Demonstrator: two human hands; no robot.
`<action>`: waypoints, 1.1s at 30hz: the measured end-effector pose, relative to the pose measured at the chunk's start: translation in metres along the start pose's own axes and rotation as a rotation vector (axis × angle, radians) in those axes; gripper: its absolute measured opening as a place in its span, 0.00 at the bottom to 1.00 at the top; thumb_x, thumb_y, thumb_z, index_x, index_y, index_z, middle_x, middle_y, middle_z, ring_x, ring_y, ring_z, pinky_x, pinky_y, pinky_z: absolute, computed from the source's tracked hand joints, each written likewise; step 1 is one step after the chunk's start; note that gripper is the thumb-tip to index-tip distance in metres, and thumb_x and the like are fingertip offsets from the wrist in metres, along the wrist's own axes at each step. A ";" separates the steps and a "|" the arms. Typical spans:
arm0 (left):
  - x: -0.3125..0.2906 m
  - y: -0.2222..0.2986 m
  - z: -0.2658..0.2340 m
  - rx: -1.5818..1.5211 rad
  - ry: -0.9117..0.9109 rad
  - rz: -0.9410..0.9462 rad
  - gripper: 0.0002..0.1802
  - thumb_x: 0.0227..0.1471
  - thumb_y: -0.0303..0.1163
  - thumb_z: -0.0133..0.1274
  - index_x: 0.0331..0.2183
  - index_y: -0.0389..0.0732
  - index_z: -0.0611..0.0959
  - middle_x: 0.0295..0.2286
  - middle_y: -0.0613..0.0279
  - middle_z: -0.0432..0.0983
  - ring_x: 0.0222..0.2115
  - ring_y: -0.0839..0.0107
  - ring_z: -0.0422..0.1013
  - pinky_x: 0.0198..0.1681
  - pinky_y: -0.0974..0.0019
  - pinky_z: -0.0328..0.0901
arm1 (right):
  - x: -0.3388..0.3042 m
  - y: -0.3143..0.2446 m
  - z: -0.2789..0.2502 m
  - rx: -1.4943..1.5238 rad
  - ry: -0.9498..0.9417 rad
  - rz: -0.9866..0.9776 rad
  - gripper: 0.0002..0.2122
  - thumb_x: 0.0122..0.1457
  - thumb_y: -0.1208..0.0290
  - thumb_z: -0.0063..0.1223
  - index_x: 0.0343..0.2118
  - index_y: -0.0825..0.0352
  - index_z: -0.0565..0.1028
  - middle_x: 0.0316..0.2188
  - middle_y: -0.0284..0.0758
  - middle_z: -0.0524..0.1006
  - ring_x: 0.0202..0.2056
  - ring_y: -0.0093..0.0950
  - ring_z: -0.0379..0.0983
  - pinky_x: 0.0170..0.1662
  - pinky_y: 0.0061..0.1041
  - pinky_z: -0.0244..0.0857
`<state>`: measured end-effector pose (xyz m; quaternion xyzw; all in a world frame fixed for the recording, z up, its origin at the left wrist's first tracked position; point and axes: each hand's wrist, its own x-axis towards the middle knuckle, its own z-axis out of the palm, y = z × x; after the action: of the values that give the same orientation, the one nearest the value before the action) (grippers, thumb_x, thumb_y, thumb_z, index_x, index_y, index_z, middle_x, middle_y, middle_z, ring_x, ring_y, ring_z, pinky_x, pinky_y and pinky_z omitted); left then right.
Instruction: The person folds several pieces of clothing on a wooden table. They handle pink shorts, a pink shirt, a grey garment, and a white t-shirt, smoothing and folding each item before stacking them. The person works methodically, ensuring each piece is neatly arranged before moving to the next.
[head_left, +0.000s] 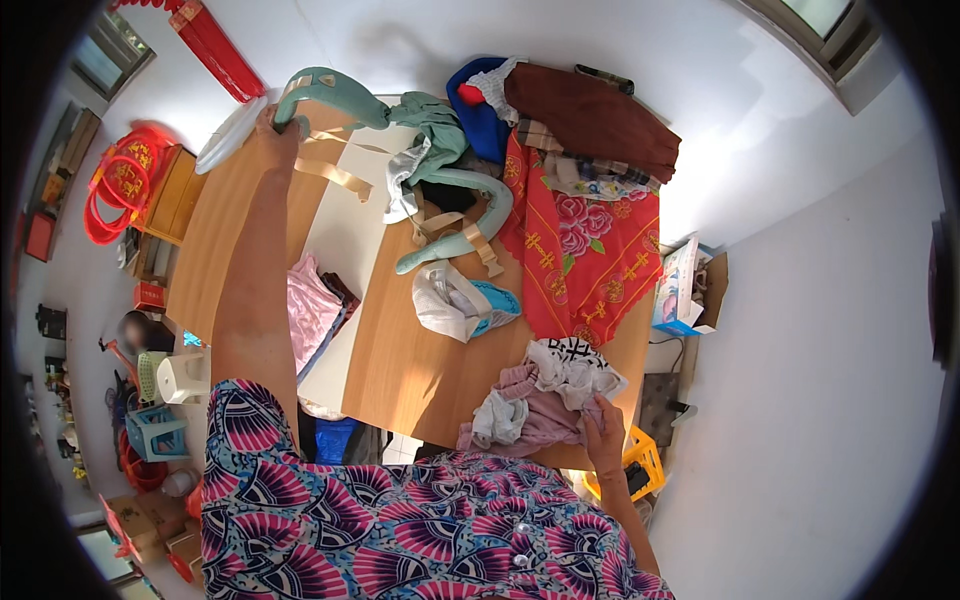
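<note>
Left hand (278, 138) reaching out to the far left, fingers closing around the near end of a long, curved, sage-green padded fabric piece (345, 95) with beige webbing straps (335, 178). That end is arching up over the far edge of the wood-grained tabletop (385, 345); the straps are dangling loose beneath it. The other way, the piece is running into a bunched heap of soft green cloth (435, 125). A second curved green pad (485, 215) is lying below the heap, bending back toward the person.

Right hand (605, 440) resting at the near right corner, against a crumpled pile of dusty-pink and white clothing (540, 415). Fingertips are meeting the pile's right edge; cannot tell whether they are pinching cloth or only touching it.

Around these: a white cloth bundle with a bright blue side (455, 300) is sitting mid-tabletop; a red cloth printed with pink roses (595, 235) is spreading over the right side, with a folded dark-brown garment (595, 120) lying beyond it.

Step in hand, as judged: the left hand is handling the strapped piece by one end, probably drawing it out or laying it straight. The next move is likely calling for a steady hold there, slack straps kept from snagging in the heap, and the right hand coming free to help.
</note>
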<state>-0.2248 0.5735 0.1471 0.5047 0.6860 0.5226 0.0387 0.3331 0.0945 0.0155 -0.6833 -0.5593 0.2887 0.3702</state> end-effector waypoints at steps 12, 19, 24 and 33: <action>-0.428 0.054 -0.010 0.467 -1.030 0.560 0.42 0.35 0.38 0.68 0.54 0.48 0.72 0.49 0.55 0.69 0.57 0.54 0.59 0.60 0.36 0.46 | 0.014 -0.004 -0.018 0.059 -0.205 0.266 0.29 0.49 0.76 0.58 0.57 0.69 0.65 0.52 0.46 0.72 0.51 0.42 0.72 0.55 0.31 0.65; -0.379 0.046 -0.038 0.189 -0.764 0.311 0.15 0.41 0.20 0.53 0.36 0.42 0.78 0.30 0.56 0.72 0.36 0.52 0.68 0.40 0.50 0.61 | 0.018 0.008 -0.016 -0.178 -0.274 0.058 0.15 0.51 0.78 0.53 0.44 0.67 0.73 0.40 0.47 0.74 0.42 0.46 0.72 0.45 0.33 0.67; -0.276 0.080 -0.049 0.408 -0.364 0.490 0.23 0.46 0.25 0.57 0.47 0.41 0.76 0.41 0.51 0.72 0.43 0.49 0.67 0.47 0.52 0.62 | 0.039 -0.005 -0.025 -0.026 -0.244 0.003 0.10 0.50 0.80 0.55 0.37 0.67 0.73 0.34 0.40 0.74 0.36 0.37 0.73 0.40 0.29 0.67; -0.451 0.148 -0.045 0.097 -1.047 0.370 0.38 0.36 0.42 0.70 0.49 0.39 0.74 0.48 0.44 0.67 0.50 0.46 0.65 0.52 0.52 0.63 | 0.095 -0.038 -0.057 0.867 -0.183 0.316 0.07 0.52 0.81 0.58 0.33 0.65 0.72 0.29 0.25 0.71 0.33 0.15 0.67 0.36 0.19 0.63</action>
<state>0.0656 0.2040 0.0649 0.8102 0.4985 0.1679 0.2585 0.3780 0.1803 0.0809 -0.5140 -0.3064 0.6076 0.5222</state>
